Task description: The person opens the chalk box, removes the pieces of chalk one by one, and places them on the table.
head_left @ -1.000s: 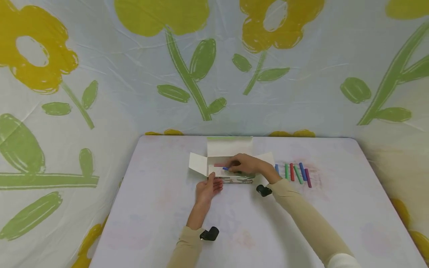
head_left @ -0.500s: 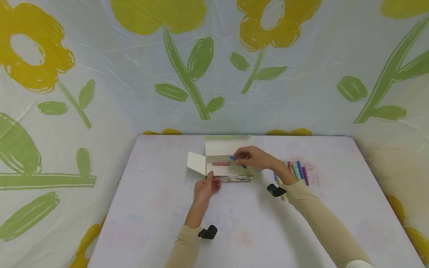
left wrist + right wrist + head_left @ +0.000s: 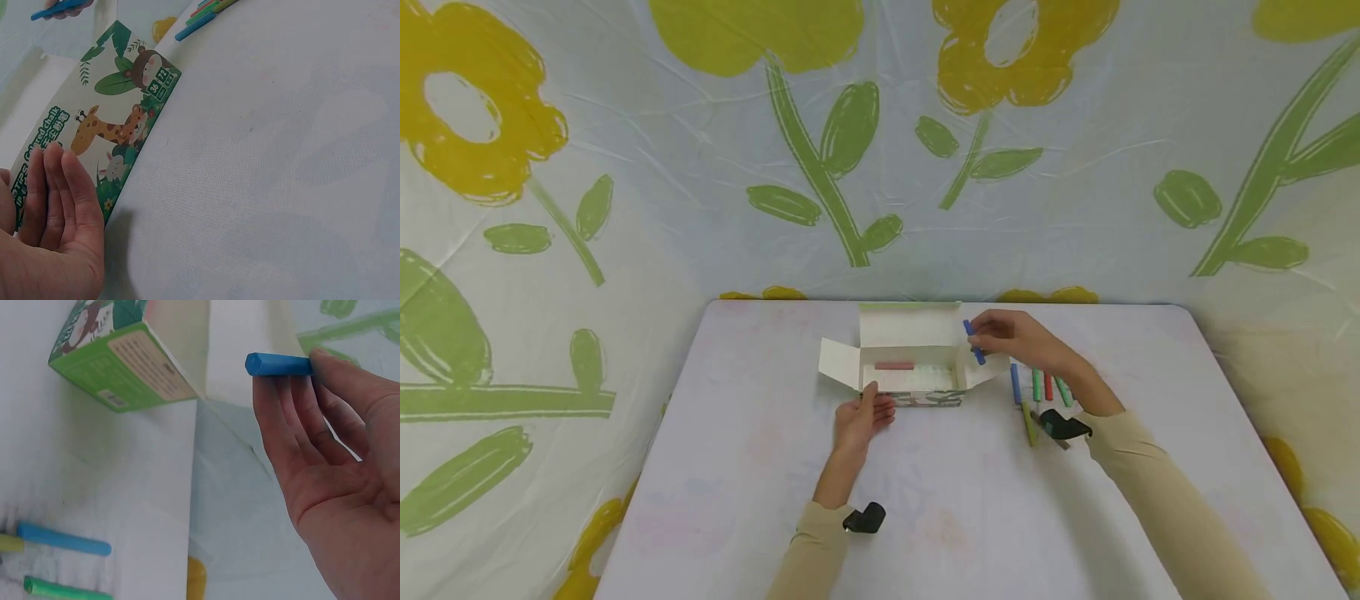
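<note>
In the head view a white-lined chalk box (image 3: pixel 925 400) stands on the table with its lid and side flaps open. Its front, printed with animals, shows in the left wrist view. My left hand (image 3: pixel 856 421) holds its front wall near the left end, thumb over the rim and fingers extended outside. Inside lies a pink-red chalk stick (image 3: pixel 894 366), above a whitish layer whose details are too small to tell. Over the right flap, my right hand (image 3: pixel 1018 337) pinches a blue chalk stick (image 3: pixel 281 364) between thumb and fingertips, held in the air.
To the right of the box, several chalk sticks lie on the table: a blue one (image 3: pixel 1016 383), a red one (image 3: pixel 1048 386), green ones and a yellow-green one (image 3: pixel 1028 425). My right forearm covers part of that area. A flowered cloth (image 3: pixel 700 167) hangs behind the table.
My right hand has lifted the blue chalk stick out of the box and carried it right, past the box's right end. The left hand has stayed on the box.
</note>
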### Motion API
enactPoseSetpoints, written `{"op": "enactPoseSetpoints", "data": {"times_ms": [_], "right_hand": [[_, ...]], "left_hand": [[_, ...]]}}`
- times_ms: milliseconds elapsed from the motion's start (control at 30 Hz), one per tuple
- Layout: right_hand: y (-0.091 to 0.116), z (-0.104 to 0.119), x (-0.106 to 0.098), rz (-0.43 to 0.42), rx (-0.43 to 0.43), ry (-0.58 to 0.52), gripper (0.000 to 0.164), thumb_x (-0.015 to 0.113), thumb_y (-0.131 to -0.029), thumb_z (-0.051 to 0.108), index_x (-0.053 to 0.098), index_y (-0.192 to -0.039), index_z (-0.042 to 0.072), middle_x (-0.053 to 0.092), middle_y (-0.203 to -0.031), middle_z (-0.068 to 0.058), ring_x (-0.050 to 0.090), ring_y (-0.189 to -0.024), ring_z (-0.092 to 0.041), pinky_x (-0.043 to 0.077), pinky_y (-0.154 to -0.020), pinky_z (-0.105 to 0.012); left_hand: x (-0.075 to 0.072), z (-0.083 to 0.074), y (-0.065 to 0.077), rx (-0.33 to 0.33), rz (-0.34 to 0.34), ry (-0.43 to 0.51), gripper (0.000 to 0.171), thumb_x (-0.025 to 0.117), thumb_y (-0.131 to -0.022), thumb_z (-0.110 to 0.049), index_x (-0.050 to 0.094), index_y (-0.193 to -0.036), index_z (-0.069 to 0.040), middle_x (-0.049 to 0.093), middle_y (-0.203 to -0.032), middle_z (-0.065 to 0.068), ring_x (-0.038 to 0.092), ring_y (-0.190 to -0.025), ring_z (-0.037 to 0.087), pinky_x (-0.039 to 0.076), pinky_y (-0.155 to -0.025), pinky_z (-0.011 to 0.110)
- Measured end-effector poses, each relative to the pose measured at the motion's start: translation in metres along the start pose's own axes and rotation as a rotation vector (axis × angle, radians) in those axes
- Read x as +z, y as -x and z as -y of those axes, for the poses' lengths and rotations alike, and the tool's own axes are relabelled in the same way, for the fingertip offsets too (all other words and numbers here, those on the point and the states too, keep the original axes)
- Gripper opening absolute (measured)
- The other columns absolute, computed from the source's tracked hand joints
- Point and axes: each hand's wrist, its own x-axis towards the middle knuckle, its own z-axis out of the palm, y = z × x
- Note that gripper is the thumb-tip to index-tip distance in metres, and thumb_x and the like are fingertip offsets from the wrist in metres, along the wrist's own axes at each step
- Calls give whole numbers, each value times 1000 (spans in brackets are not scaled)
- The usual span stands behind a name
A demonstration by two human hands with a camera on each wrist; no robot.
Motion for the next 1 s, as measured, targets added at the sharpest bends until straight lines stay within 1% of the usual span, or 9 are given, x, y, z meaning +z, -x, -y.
{"op": "enactPoseSetpoints", "data": {"times_ms": [133, 233, 433, 533, 633, 667, 800, 900, 1000], "right_hand": [[13, -3, -12, -45, 50, -2, 36, 66, -103, 28, 63, -128, 2, 69, -121, -17, 66, -111, -23, 57, -92, -28], [23, -5, -19, -71, 80, -2, 40, 66, -103, 31, 62, -131, 3, 68, -123, -16, 65, -111, -21, 56, -92, -26], [43, -15, -33, -104, 132, -76, 48, 66, -103, 31, 55, -137, -2, 63, -131, -22, 67, -110, -15, 56, -92, -22], [52, -23, -38, -120, 154, -62, 50, 65, -103, 33, 54, -137, -2, 62, -131, -23, 67, -109, -13, 57, -93, -24], [65, -31, -41, -132, 181, -23, 50, 63, -104, 35, 54, -137, -1, 63, -131, -24, 68, -110, -16, 57, -93, -25], [69, -34, -42, -136, 189, -14, 50, 62, -105, 35, 53, -138, -1, 63, -131, -24, 68, -110, -18, 57, -93, -27], [87, -48, -43, -143, 215, 15, 50, 60, -106, 35, 52, -139, -2, 63, -132, -26, 68, -114, -29, 57, -95, -29], [98, -60, -42, -155, 240, 30, 50, 60, -106, 37, 54, -138, -1, 64, -131, -25, 67, -115, -33, 56, -92, -24], [109, -73, -40, -163, 260, 43, 50, 60, -106, 38, 55, -137, -1, 65, -125, -23, 67, -105, -32, 55, -85, -26]], "left_hand": [[0, 1, -2, -4, 0, -2, 50, 61, -105, -37, 69, -105, 12, 74, -91, 12, 70, -77, 13, 61, -80, 29], [0, 1, -2, -2, -2, 3, 50, 62, -105, -37, 69, -105, 12, 74, -89, 12, 70, -77, 13, 61, -79, 29], [0, 3, -3, 2, -4, 4, 50, 62, -105, -36, 69, -104, 13, 74, -89, 12, 70, -76, 13, 61, -77, 28], [-1, 3, -3, 8, -7, 8, 50, 61, -105, -36, 70, -103, 13, 74, -88, 11, 70, -75, 13, 61, -76, 28], [-1, 3, -3, 15, -12, 9, 50, 61, -105, -35, 69, -102, 13, 74, -86, 11, 70, -74, 13, 61, -75, 28], [-1, 4, -3, 15, -15, 8, 49, 62, -105, -35, 70, -102, 13, 74, -85, 10, 70, -74, 13, 61, -74, 27], [0, 4, -4, 6, -21, 9, 48, 62, -105, -34, 70, -100, 13, 74, -83, 10, 70, -72, 13, 62, -73, 27], [0, 4, -4, 2, -21, 12, 47, 62, -104, -35, 71, -98, 11, 73, -83, 10, 70, -72, 13, 61, -73, 27], [0, 3, -4, 3, -16, 5, 48, 62, -104, -36, 71, -99, 11, 74, -85, 10, 70, -73, 13, 61, -74, 27]]}}
